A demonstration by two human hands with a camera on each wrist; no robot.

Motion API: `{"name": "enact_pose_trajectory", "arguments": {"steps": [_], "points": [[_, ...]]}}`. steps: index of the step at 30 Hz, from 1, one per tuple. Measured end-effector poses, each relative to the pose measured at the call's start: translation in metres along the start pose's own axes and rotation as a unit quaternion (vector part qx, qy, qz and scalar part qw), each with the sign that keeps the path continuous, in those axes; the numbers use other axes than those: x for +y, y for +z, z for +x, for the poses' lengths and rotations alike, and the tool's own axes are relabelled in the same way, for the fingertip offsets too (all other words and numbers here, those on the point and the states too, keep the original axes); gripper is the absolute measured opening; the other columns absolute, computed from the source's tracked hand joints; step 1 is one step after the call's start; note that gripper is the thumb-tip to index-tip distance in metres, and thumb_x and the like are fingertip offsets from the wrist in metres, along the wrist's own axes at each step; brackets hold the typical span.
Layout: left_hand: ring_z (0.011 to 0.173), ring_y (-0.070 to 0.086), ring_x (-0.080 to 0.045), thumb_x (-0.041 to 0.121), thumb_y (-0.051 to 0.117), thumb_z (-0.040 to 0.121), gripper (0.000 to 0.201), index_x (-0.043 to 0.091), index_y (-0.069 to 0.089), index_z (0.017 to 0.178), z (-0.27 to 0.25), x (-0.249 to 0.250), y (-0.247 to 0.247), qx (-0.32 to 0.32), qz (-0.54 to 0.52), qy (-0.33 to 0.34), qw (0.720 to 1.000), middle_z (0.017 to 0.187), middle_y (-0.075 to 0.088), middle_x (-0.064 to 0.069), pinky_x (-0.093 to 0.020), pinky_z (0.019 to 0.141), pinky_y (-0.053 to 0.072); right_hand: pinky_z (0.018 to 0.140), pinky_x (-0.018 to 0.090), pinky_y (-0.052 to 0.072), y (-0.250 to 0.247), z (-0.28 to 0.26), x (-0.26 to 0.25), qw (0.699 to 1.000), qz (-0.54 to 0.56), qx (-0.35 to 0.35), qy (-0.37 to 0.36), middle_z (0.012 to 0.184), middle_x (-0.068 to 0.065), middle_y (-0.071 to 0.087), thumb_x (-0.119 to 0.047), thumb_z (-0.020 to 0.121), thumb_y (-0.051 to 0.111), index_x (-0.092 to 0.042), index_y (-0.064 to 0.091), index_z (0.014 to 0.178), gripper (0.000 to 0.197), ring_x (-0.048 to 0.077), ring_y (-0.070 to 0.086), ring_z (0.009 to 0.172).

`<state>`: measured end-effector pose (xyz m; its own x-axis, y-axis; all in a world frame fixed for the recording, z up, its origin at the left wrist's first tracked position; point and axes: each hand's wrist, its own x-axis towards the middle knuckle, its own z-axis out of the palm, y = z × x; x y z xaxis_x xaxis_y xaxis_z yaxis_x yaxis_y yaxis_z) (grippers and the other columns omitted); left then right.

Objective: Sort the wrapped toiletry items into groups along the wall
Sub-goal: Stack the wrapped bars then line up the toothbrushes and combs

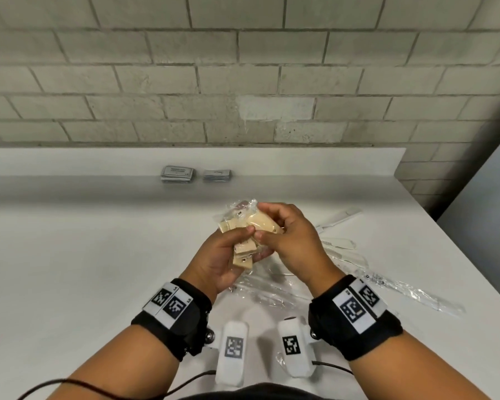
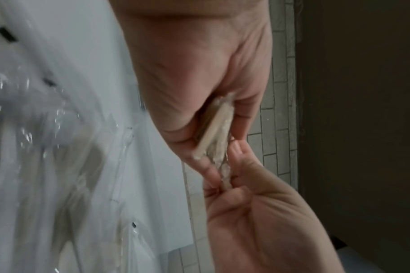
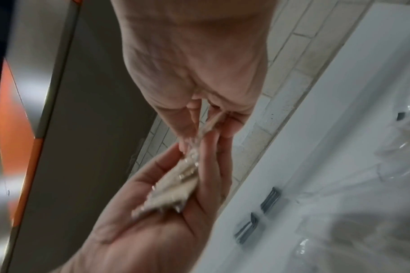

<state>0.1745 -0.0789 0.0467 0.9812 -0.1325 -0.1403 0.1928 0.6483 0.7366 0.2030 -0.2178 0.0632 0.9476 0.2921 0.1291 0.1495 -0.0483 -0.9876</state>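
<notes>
Above the middle of the white counter (image 1: 70,255) I hold a bundle of beige toiletry items in clear wrappers (image 1: 243,226). My left hand (image 1: 228,255) cups the bundle from below with the thumb pressed on top. My right hand (image 1: 283,235) pinches the upper beige packet between thumb and fingers. In the left wrist view the beige packets (image 2: 215,129) sit edge-on in my left hand (image 2: 199,92). The right wrist view shows the packets (image 3: 176,184) lying across my left palm, with my right hand (image 3: 199,73) above them. Two stacks of grey sachets (image 1: 178,174) (image 1: 217,175) lie by the wall ledge.
Several clear-wrapped items, among them white combs (image 1: 338,217), lie scattered on the counter right of and under my hands (image 1: 401,290). A grey brick wall (image 1: 243,82) backs the counter. The counter's right edge (image 1: 451,249) runs diagonally. The grey stacks (image 3: 257,212) show in the right wrist view.
</notes>
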Motion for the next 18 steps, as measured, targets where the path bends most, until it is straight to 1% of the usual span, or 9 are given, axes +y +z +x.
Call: {"name": "enact_pose_trajectory", "arguments": {"steps": [1,3,5,7,10,12,14,16,18], "points": [[0.086,0.071,-0.024,0.006,0.054,0.086,0.026,0.001,0.061,0.111,-0.002,0.002,-0.002,-0.003,0.017,0.004,1.000,0.094,0.072,-0.014,-0.037,0.077,0.057,0.060,0.016,0.054,0.000,0.000,-0.001,1.000,0.002,0.007,-0.002,0.104,0.006,0.056,0.006,0.078,0.071,-0.019,0.062,0.117,0.047,0.008,0.060,0.088],[0.082,0.072,-0.020,0.009,0.060,0.083,0.029,0.003,0.063,0.111,-0.006,0.007,-0.008,-0.001,0.041,0.010,0.999,0.090,0.073,-0.009,-0.031,0.069,0.058,0.061,0.013,0.050,0.002,0.001,-0.004,1.000,-0.001,0.013,0.009,0.091,0.006,0.063,0.002,0.075,0.076,-0.017,0.064,0.106,0.038,0.008,0.062,0.077],[0.083,0.072,-0.020,0.009,0.066,0.080,0.035,0.003,0.062,0.114,-0.008,0.012,-0.017,-0.001,0.046,0.014,0.999,0.091,0.073,-0.009,-0.030,0.066,0.059,0.056,0.016,0.047,0.005,0.004,-0.005,0.999,0.006,0.017,0.027,0.079,0.001,0.067,-0.002,0.077,0.075,-0.013,0.067,0.092,0.021,0.007,0.061,0.065],[0.086,0.071,-0.024,0.011,0.063,0.078,0.040,0.001,0.061,0.117,-0.010,0.016,-0.025,-0.003,0.048,0.013,0.999,0.096,0.071,-0.013,-0.031,0.065,0.060,0.052,0.022,0.044,0.010,0.005,-0.002,0.998,0.031,0.017,0.048,0.073,0.003,0.066,-0.005,0.085,0.068,-0.010,0.070,0.087,0.006,0.013,0.057,0.060],[0.080,0.071,-0.024,0.007,0.068,0.076,0.034,0.002,0.064,0.109,-0.014,0.023,-0.037,-0.002,0.076,0.011,0.997,0.091,0.071,-0.014,-0.029,0.061,0.059,0.050,0.026,0.046,0.022,0.006,0.003,0.993,0.074,0.002,0.088,0.071,0.010,0.063,-0.007,0.090,0.063,-0.005,0.072,0.087,0.009,0.017,0.056,0.057],[0.074,0.070,-0.021,0.005,0.069,0.079,0.027,0.004,0.065,0.106,-0.015,0.027,-0.044,0.007,0.099,0.014,0.995,0.084,0.072,-0.011,-0.027,0.058,0.058,0.050,0.025,0.045,0.030,0.006,0.003,0.992,0.078,-0.004,0.099,0.068,0.007,0.062,-0.009,0.088,0.065,-0.008,0.071,0.081,0.009,0.016,0.054,0.055],[0.068,0.069,-0.016,0.008,0.065,0.081,0.021,0.006,0.065,0.101,-0.018,0.031,-0.053,0.025,0.106,0.016,0.994,0.076,0.072,-0.005,-0.026,0.057,0.057,0.050,0.025,0.044,0.039,0.006,0.005,0.991,0.078,0.001,0.105,0.065,0.003,0.060,-0.009,0.086,0.068,-0.008,0.069,0.077,0.010,0.014,0.052,0.053],[0.068,0.070,-0.015,0.014,0.066,0.077,0.023,0.007,0.065,0.099,-0.021,0.037,-0.062,0.032,0.104,0.016,0.994,0.074,0.071,-0.003,-0.026,0.059,0.055,0.048,0.025,0.047,0.047,0.007,0.007,0.989,0.093,-0.001,0.113,0.062,0.004,0.057,-0.008,0.086,0.068,-0.005,0.066,0.077,0.010,0.015,0.053,0.052],[0.069,0.071,-0.018,0.015,0.069,0.073,0.033,0.005,0.064,0.104,-0.022,0.043,-0.068,0.038,0.106,0.016,0.994,0.078,0.071,-0.006,-0.026,0.060,0.056,0.047,0.024,0.050,0.054,0.008,0.009,0.985,0.111,-0.006,0.128,0.062,0.005,0.056,-0.006,0.087,0.066,-0.004,0.065,0.077,0.010,0.017,0.056,0.051]]}}
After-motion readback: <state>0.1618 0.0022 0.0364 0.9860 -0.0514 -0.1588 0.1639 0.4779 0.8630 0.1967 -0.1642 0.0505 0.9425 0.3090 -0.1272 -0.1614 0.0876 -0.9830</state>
